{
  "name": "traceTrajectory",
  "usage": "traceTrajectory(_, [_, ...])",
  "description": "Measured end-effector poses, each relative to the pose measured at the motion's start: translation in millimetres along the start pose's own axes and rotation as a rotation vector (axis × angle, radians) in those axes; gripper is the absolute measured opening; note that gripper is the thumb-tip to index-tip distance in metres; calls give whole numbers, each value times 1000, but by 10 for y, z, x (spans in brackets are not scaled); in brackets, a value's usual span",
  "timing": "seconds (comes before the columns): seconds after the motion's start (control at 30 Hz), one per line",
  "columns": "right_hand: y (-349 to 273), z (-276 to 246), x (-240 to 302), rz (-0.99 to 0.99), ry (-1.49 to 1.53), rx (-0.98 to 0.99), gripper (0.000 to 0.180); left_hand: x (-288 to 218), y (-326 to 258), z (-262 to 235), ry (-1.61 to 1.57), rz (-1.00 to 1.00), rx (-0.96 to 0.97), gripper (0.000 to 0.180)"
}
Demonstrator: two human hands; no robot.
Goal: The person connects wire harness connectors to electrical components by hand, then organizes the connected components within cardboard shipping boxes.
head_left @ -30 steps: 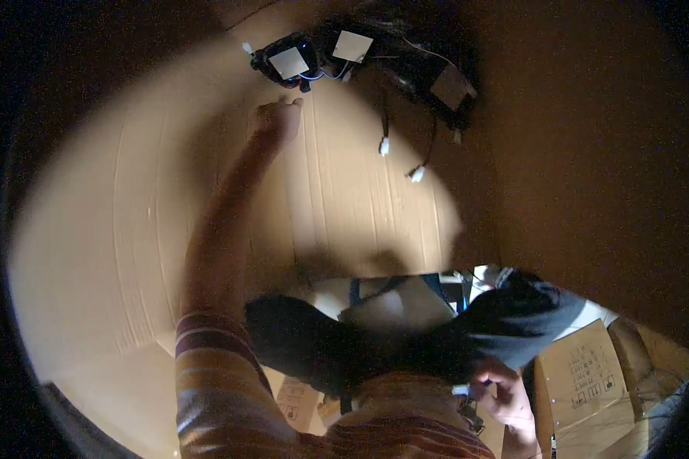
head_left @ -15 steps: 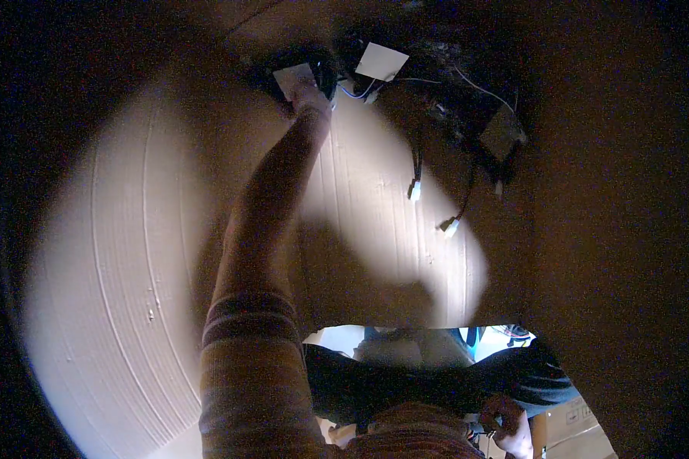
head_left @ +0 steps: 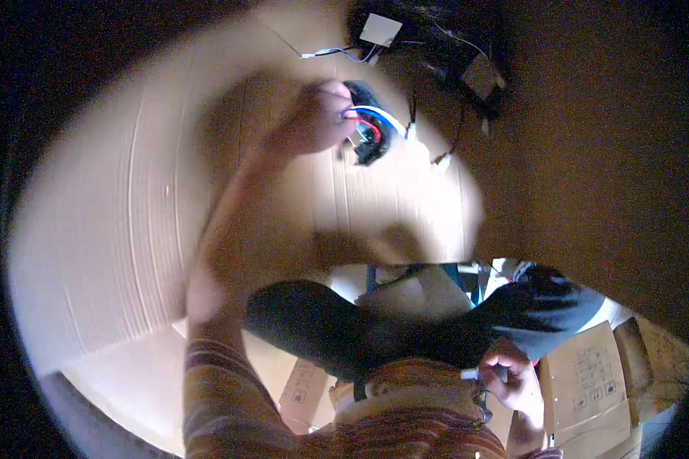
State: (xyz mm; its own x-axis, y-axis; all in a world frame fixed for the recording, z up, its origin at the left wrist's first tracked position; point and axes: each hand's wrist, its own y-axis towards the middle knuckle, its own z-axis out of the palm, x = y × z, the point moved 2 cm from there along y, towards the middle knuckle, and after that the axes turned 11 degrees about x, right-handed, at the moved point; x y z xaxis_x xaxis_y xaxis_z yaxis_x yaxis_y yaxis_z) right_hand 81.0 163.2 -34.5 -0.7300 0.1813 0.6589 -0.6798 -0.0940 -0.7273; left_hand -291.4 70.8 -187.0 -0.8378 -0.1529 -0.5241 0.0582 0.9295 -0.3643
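Inside a large cardboard box point(head_left: 153, 191), my left hand point(head_left: 321, 118) is raised on the outstretched left arm. Its closed fingers grip a black wired part point(head_left: 371, 96) with a rounded outline, whose red, blue and white wires point(head_left: 390, 120) curve out beside the fingertips. Motion and glare blur the part, so its exact kind does not show. Down by my lap, my right hand point(head_left: 517, 382) has curled fingers, thumb toward the forefinger. A small whitish piece point(head_left: 469, 374) sticks out at its fingertips, too small to name.
Farther in, dark wired parts with a white square label point(head_left: 380, 30) and a tan square label point(head_left: 482, 76) lie in shadow. White connectors point(head_left: 442, 161) on leads lie near them. My dark-trousered legs point(head_left: 306, 314) are below the box edge. Printed cartons point(head_left: 589, 382) stand at lower right.
My left hand has come back toward me from deep in the box, bringing the black wired part along. The view has shifted, showing more of my lap and the cartons.
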Motion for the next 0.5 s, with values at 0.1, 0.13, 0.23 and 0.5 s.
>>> traceTrajectory(0.1, [-151, 65, 47, -123, -4, 20, 7, -724, -451, 62, -687, -127, -423, 10])
traceTrajectory(0.13, [-189, 94, 56, -199, -2, 24, 7, -923, -574, 133, -873, -196, -415, 9])
traceTrajectory(0.23, [-380, 192, 75, -274, -40, 64, 7, -1576, -818, 374, -1064, -320, -327, 8])
traceTrajectory(0.5, [-583, 339, 9, -388, -49, 74, 7, -2594, -889, 166, -1383, -263, -237, 27])
